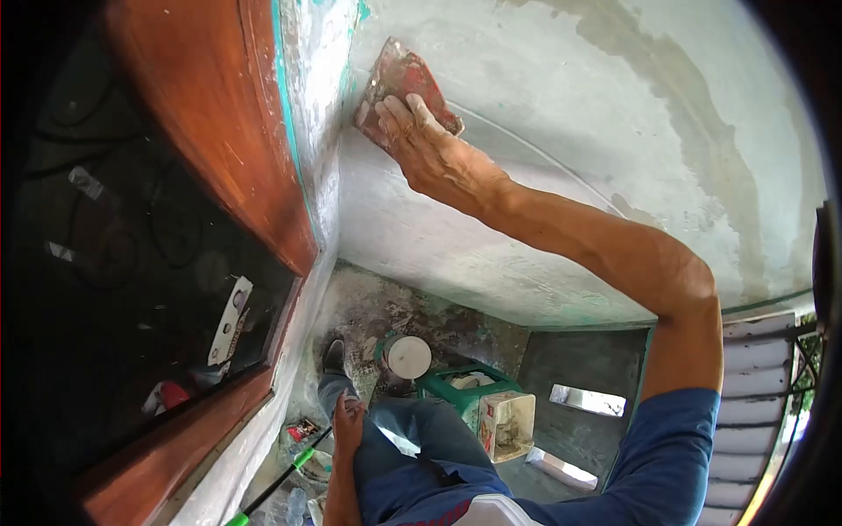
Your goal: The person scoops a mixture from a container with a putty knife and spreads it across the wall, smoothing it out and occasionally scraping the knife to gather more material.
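My right hand (430, 153) is raised with its fingers pressed on the back of a flat reddish scraper (408, 77), stained with plaster. The scraper lies against the grey-white wall (544, 105), close to the corner by the door frame. Down by my left thigh hangs my left hand (349, 412), its fingers curled together; whatever it may hold is too small to name. A thin ridge line runs across the wall to the right of the scraper, and darker damp-looking patches mark the wall's upper right.
A brown wooden frame (219, 114) with dark glass stands left. Below are a round white-lidded bucket (409, 357), a green stool (447, 386), and a square plaster-stained container (509, 425). A black and green pole (281, 478) slants at lower left. A barred opening is at right.
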Motion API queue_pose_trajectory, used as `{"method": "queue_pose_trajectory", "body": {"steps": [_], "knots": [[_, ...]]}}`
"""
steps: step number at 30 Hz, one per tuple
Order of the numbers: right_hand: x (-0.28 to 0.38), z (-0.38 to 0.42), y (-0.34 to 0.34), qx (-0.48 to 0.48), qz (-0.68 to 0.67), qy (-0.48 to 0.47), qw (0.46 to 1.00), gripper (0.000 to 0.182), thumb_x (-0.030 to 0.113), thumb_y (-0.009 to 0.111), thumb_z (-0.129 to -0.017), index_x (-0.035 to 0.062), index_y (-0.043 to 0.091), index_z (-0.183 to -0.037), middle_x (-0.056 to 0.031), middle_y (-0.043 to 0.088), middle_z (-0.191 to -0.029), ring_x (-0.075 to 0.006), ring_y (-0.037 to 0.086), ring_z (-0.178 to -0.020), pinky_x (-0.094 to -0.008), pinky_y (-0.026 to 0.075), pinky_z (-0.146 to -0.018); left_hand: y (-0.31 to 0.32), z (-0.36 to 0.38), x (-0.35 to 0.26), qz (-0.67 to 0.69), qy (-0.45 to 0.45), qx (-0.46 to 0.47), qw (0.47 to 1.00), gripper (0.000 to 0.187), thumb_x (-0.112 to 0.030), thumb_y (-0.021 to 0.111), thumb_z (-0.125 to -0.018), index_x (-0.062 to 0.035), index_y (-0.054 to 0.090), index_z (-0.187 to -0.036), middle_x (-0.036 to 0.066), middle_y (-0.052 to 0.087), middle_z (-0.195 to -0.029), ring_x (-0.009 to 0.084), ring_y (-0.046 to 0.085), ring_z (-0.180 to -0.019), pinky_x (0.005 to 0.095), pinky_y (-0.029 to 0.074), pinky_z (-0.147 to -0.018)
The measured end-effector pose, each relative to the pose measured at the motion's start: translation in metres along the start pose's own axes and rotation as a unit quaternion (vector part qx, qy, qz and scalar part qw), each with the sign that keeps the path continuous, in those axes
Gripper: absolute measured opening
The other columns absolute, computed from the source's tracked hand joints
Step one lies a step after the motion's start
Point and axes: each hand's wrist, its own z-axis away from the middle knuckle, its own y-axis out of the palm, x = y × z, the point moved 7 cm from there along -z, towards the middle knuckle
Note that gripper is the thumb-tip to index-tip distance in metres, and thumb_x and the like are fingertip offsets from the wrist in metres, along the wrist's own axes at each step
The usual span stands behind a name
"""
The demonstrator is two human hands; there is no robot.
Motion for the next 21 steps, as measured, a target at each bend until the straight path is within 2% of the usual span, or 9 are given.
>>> {"method": "queue_pose_trajectory", "body": {"steps": [4, 6, 9, 14, 17, 19, 21], "knots": [[-0.004, 0.022, 0.002, -0.003, -0.075, 0.022, 0.997, 0.059, 0.025, 0.061, -0.099, 0.0034, 0.056, -0.153, -0.0174, 0.051, -0.162, -0.0336, 0.045, -0.152, -0.0539, 0.029, -0.13, 0.009, -0.003, -0.012, -0.036, -0.025, -0.001, 0.999, 0.054, -0.011, 0.071, -0.102, 0.0008, 0.052, -0.151, 0.016, 0.072, -0.111, 0.0238, 0.073, -0.099, 0.0353, 0.059, -0.086], [-0.002, 0.053, 0.004, 0.034, -0.092, 0.022, 0.995, 0.06, 0.026, 0.062, -0.097, 0.0033, 0.057, -0.152, -0.0179, 0.049, -0.163, -0.0336, 0.043, -0.154, -0.0542, 0.029, -0.131, 0.011, 0.004, -0.021, -0.11, -0.017, 0.038, 0.993, 0.056, -0.011, 0.072, -0.101, 0.0003, 0.051, -0.151, 0.015, 0.072, -0.112, 0.0243, 0.074, -0.1, 0.0355, 0.059, -0.088], [-0.002, 0.104, 0.007, 0.047, -0.111, 0.033, 0.992, 0.06, 0.027, 0.064, -0.095, 0.0036, 0.059, -0.15, -0.0172, 0.047, -0.165, -0.0332, 0.041, -0.156, -0.0537, 0.028, -0.132, 0.006, 0.001, -0.01, -0.092, 0.017, 0.016, 0.995, 0.057, -0.011, 0.072, -0.101, -0.001, 0.05, -0.153, 0.016, 0.074, -0.113, 0.0276, 0.074, -0.102, 0.038, 0.058, -0.089], [-0.009, 0.201, -0.001, 0.103, -0.167, 0.065, 0.978, 0.057, 0.023, 0.064, -0.095, 0.0057, 0.061, -0.149, -0.0141, 0.047, -0.166, -0.0312, 0.04, -0.156, -0.0515, 0.029, -0.132, 0.013, 0.005, -0.03, -0.101, 0.009, 0.031, 0.994, 0.056, -0.014, 0.07, -0.102, -0.0023, 0.05, -0.153, 0.016, 0.075, -0.114, 0.0303, 0.074, -0.105, 0.0409, 0.057, -0.094], [-0.014, 0.265, -0.006, 0.155, -0.192, 0.085, 0.965, 0.056, 0.022, 0.064, -0.094, 0.0053, 0.062, -0.148, -0.0131, 0.047, -0.166, -0.0303, 0.041, -0.155, -0.0513, 0.03, -0.132, 0.01, 0.002, -0.032, -0.163, 0.017, 0.037, 0.986, 0.056, -0.016, 0.069, -0.102, -0.0014, 0.05, -0.152, 0.016, 0.075, -0.117, 0.031, 0.074, -0.11, 0.0416, 0.057, -0.096], [-0.015, 0.318, -0.01, 0.193, -0.182, 0.089, 0.96, 0.059, 0.02, 0.063, -0.093, 0.0053, 0.059, -0.15, -0.0125, 0.048, -0.165, -0.0306, 0.041, -0.155, -0.0512, 0.032, -0.132, 0.014, 0.0, -0.039, -0.136, 0.008, 0.075, 0.988, 0.057, -0.018, 0.07, -0.101, 0.0003, 0.05, -0.151, 0.017, 0.075, -0.119, 0.0333, 0.073, -0.113, 0.0426, 0.056, -0.098], [-0.01, 0.383, -0.016, 0.225, -0.204, 0.128, 0.944, 0.059, 0.02, 0.063, -0.093, 0.0049, 0.059, -0.15, -0.0127, 0.048, -0.165, -0.0306, 0.041, -0.155, -0.0509, 0.032, -0.132, 0.009, 0.0, -0.045, -0.193, 0.0, 0.099, 0.976, 0.057, -0.019, 0.071, -0.101, 0.0013, 0.049, -0.151, 0.018, 0.075, -0.12, 0.034, 0.073, -0.114, 0.043, 0.056, -0.098]]}}
